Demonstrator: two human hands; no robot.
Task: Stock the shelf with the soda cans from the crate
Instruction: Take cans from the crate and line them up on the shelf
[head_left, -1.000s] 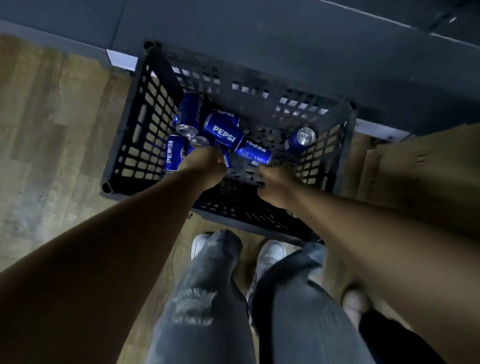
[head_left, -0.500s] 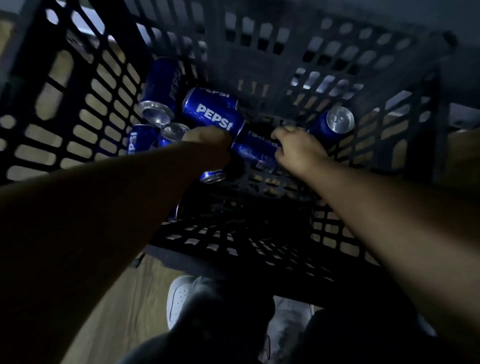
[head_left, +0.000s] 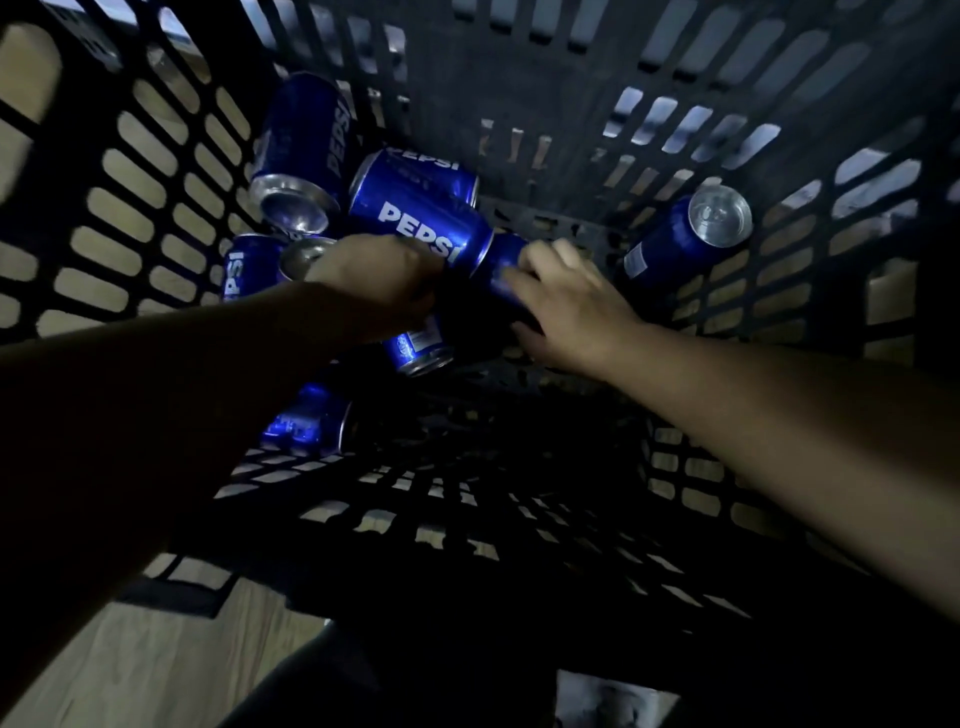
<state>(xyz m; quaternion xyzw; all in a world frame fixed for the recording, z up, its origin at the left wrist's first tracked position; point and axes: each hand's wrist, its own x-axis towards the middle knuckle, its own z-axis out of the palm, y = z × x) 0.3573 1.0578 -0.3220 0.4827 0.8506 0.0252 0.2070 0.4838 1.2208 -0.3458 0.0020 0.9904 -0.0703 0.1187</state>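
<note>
Pale wooden floor (head_left: 130, 665) shows through the slots of the black crate (head_left: 519, 78), and on the crate's bottom the soda cans (head_left: 306, 150) lie in a loose heap toward the far left corner. At the heap's near edge the right hand (head_left: 566, 306) has its fingers (head_left: 545, 257) curled over the side of the centre can (head_left: 498, 262), thumb underneath, so the grasp is closed round it. Just beside it the left hand (head_left: 374, 280) wraps knuckles-up round the lower can (head_left: 418, 348), whose end pokes out beneath the palm (the fingers themselves are hidden). The logo can (head_left: 415, 218) lies touching both hands' cans; a shadowed can (head_left: 311, 421) lies nearer, and a lone can (head_left: 685, 234) leans at the right wall, well apart. This looks like the pick, one can per hand, neither yet lifted clear. No shelf is in view. The next move likely calls for a firm squeeze and a straight lift, easing out from under the logo can so it does not roll, then turning each can upright.
</note>
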